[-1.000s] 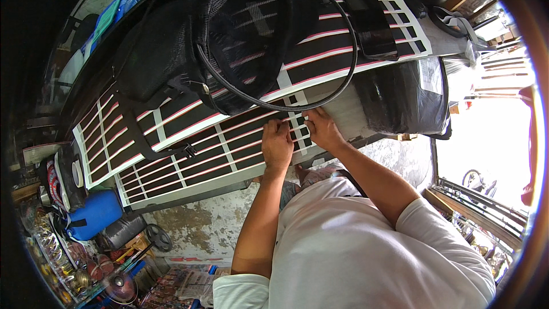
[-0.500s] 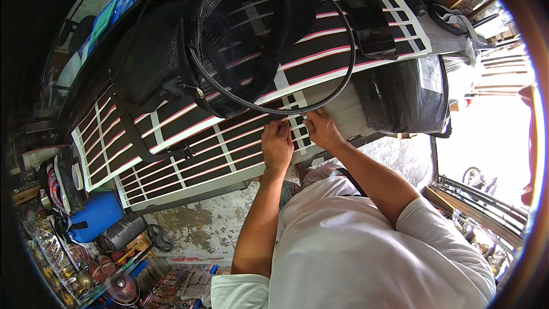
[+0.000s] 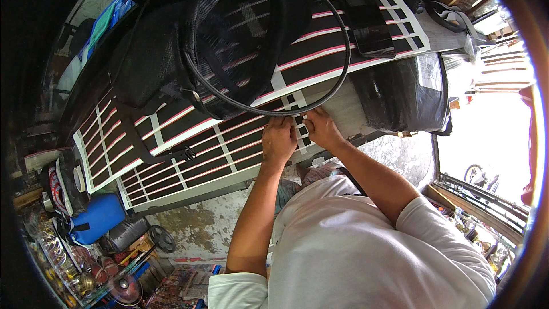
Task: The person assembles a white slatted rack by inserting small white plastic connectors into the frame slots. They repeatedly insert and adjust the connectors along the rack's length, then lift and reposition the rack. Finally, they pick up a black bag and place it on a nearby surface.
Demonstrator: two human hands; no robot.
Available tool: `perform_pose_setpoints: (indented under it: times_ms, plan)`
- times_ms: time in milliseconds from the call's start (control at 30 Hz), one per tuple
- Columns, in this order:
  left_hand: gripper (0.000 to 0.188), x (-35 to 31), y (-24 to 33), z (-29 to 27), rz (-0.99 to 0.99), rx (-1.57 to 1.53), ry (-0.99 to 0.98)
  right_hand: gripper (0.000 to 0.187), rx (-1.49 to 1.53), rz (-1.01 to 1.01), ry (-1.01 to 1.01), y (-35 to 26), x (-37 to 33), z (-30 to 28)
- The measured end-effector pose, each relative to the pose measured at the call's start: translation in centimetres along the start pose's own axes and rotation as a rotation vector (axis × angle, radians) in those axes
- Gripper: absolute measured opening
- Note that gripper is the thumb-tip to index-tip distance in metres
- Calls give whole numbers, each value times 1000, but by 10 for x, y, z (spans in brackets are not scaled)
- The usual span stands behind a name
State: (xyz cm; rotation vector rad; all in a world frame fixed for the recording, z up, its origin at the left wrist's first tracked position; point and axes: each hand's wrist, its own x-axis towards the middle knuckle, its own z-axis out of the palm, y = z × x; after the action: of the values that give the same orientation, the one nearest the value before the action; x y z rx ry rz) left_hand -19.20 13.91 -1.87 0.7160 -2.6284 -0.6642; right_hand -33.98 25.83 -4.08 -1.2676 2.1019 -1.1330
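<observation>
A black sheet with white and red stripes [image 3: 200, 155] and pale cross strips lies on the grey bench, partly under a similar upper striped sheet [image 3: 314, 59]. At the lower sheet's right end, my left hand [image 3: 278, 140] rests with curled fingers pressed together on the stripes. Just to its right, my right hand [image 3: 322, 130] is closed in a pinch at the end strip. Fingertips of both hands are partly hidden, so what they pinch cannot be made out. A black cable loop [image 3: 342, 77] hangs in front, passing just above both hands.
Black mesh gear with straps [image 3: 154, 51] covers part of the upper sheet. A dark phone-like slab [image 3: 366, 23] lies on it. To the right is a black plastic-wrapped bundle [image 3: 400, 94]. Lower left hold a blue bag [image 3: 98, 217] and a fan [image 3: 124, 289].
My left hand has turned slightly, its fingers more curled and closer to the right hand. My right hand stays almost in place. The view has shifted a little.
</observation>
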Motion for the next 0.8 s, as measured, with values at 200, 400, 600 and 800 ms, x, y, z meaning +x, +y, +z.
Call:
perform_pose_setpoints:
  times_ms: [200,400,600,800]
  plan:
    - [22,11,5,-4,52,114,-116,25,26,-21,22,2,0,1]
    - [25,35,10,-7,42,228,-410,29,-6,-29,23,5,3,3]
    - [28,48,10,-3,91,301,-627,35,-39,-94,69,7,2,3]
    - [28,44,6,-6,103,272,-499,32,-5,-23,22,10,3,6]
